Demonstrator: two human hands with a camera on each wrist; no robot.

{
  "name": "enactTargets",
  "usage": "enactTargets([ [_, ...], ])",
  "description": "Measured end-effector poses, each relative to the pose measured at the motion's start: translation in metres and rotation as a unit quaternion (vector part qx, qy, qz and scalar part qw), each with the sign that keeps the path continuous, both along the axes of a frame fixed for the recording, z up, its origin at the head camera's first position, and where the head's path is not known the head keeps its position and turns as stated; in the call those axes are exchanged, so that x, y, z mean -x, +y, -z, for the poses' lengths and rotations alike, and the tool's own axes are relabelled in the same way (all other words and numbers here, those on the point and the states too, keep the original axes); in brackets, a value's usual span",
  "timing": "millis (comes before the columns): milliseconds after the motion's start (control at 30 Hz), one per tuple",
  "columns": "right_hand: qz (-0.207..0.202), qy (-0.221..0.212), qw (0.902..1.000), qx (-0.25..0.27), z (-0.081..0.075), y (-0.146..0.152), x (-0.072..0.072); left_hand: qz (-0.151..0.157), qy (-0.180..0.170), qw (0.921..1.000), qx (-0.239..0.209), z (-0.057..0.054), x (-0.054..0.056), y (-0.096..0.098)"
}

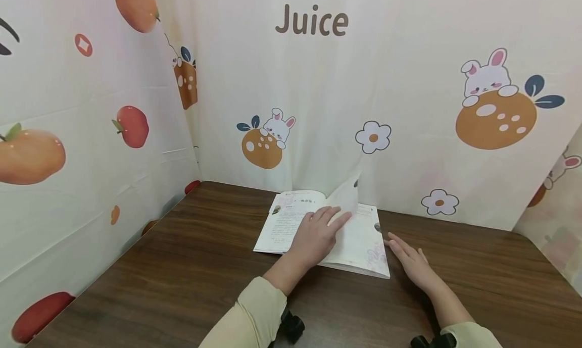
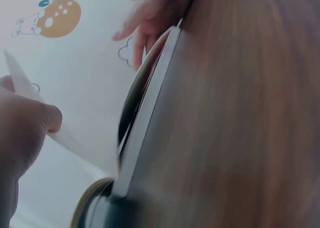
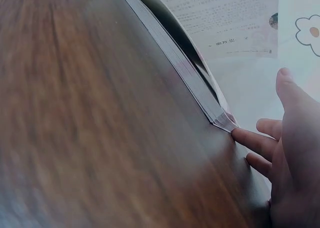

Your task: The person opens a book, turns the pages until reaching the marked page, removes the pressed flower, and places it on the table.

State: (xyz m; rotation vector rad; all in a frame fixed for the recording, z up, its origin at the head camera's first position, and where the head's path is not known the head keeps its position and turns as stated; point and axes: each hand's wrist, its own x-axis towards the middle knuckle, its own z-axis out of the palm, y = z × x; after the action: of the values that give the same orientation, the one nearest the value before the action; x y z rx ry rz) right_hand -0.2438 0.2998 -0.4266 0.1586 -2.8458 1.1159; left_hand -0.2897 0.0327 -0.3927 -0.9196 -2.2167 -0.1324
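An open book [image 1: 364,242] with printed text lies on the brown wooden table. One page [image 1: 347,194] stands lifted near its middle, bent upward from the spine. My left hand [image 1: 316,237] reaches over the book and holds that page by its lower part, the thumb on the right side of the sheet; fingers partly cover it. At the book's right edge rests my right hand [image 1: 414,264], fingers extended. In the right wrist view, a fingertip [image 3: 242,136] touches the book's lower corner, and the thumb points upward.
A pale curtain [image 1: 327,100] printed with fruit, rabbits and flowers hangs directly behind the table [image 1: 182,267]. Another printed curtain [image 1: 91,136] runs along the left side. Dark wrist devices [image 1: 292,326] sit at both cuffs.
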Motion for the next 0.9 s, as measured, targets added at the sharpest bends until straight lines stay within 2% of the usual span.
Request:
enactTargets([
  [167,0.000,-0.003,1.0000,0.000,0.000,0.000,-0.001,-0.016,-0.006,0.9991,-0.040,-0.008,0.003,-0.008],
  [400,0.000,0.002,1.0000,-0.002,0.001,0.000,0.000,-0.017,0.051,0.9950,-0.085,-0.021,0.010,-0.021],
  [467,0.000,0.003,1.0000,-0.002,0.001,0.000,0.001,-0.028,0.062,0.9937,-0.089,-0.025,0.013,-0.026],
  [533,0.000,0.003,1.0000,-0.002,0.001,0.000,0.001,-0.052,0.056,0.9935,-0.084,-0.030,0.015,-0.033],
  [567,0.000,0.002,1.0000,-0.002,0.001,0.000,0.001,-0.069,0.045,0.9936,-0.077,-0.032,0.016,-0.037],
  [633,0.000,0.000,1.0000,-0.002,0.000,0.000,0.001,-0.114,0.001,0.9923,-0.048,-0.035,0.019,-0.045],
  [700,0.000,-0.003,1.0000,-0.002,0.001,0.001,0.000,-0.158,-0.061,0.9854,-0.012,-0.038,0.020,-0.052],
  [800,0.000,-0.004,1.0000,-0.001,0.001,0.001,0.000,-0.207,-0.153,0.9655,0.042,-0.039,0.022,-0.061],
  [900,-0.001,-0.002,1.0000,0.000,0.001,0.001,0.000,-0.233,-0.222,0.9440,0.074,-0.037,0.023,-0.065],
])
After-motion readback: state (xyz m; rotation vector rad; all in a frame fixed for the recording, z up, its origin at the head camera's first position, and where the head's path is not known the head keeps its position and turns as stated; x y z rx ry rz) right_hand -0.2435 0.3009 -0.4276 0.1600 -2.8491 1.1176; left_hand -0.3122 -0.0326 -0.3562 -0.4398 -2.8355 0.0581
